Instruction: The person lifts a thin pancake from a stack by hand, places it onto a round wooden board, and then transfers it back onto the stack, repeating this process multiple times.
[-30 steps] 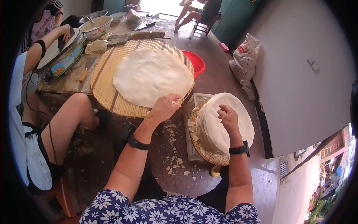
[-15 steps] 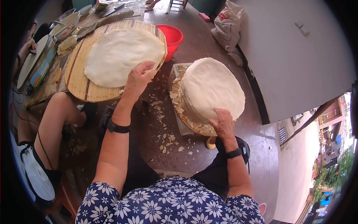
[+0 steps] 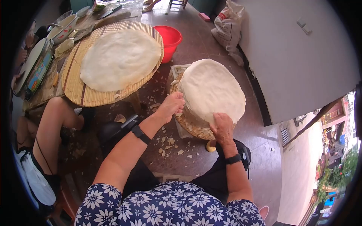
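**Stack of pale round sheets (image 3: 213,90), left hand (image 3: 171,108) and right hand (image 3: 223,130) at its edge**

Stack: many thin layers, roughly circular, uneven on top; lies between and just beyond the fingers of both hands.
Right hand: fingers bent down at the near edge of the stack, touching; whether a layer is pinched, cannot tell. Dark wristband (image 3: 233,159).
Left hand: fingers drawn together, beside the left edge of the stack; whether anything is held between them, cannot tell. Dark wristband (image 3: 140,135).
Woven tray (image 3: 196,130): round, under the stack, its rim showing between the two sets of fingers.
Slatted mat (image 3: 73,90): large, round, to the left of and beyond the left fingers; carries a single pale sheet (image 3: 120,60), flat, rounded.
Bench (image 3: 45,94): wooden, left of the left fingers, partly under the mat.
Bucket (image 3: 170,41): red, beyond the left fingers, beside the mat.
Scraps (image 3: 169,141): pale flakes, scattered on the floor below the left fingers.
Sack (image 3: 228,32): whitish, printed, well beyond the right fingers.
Another person's leg (image 3: 51,126): bare, bent, well left of the left fingers.
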`<action>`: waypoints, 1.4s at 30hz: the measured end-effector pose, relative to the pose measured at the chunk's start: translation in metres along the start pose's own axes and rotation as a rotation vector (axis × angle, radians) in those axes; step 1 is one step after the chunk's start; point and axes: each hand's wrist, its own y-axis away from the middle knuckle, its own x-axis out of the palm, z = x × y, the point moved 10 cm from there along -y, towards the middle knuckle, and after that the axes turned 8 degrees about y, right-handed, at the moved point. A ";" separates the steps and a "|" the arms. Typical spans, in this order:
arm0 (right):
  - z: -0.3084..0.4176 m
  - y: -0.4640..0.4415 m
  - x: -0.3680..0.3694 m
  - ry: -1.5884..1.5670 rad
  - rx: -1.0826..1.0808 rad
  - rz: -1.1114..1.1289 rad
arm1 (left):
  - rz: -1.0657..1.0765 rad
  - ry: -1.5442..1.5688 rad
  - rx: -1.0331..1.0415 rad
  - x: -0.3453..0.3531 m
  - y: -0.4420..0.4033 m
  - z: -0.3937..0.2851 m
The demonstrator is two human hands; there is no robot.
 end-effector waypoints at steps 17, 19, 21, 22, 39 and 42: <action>-0.013 -0.021 -0.029 0.288 0.095 -0.191 | -0.060 -0.082 0.069 0.012 0.006 -0.013; -0.023 -0.034 -0.055 0.299 0.086 -0.283 | -0.075 -0.070 0.092 0.009 0.008 -0.018; -0.042 -0.053 -0.080 0.298 0.074 -0.357 | -0.079 -0.060 0.114 0.007 0.009 -0.023; -0.051 -0.064 -0.093 0.298 0.068 -0.394 | -0.071 -0.059 0.117 0.007 0.009 -0.025; -0.001 -0.152 -0.288 0.240 0.070 -0.361 | -0.257 -0.332 0.624 -0.010 0.043 -0.123; 0.009 -0.162 -0.278 0.098 0.056 -0.270 | -0.201 -0.151 0.576 -0.006 0.066 -0.138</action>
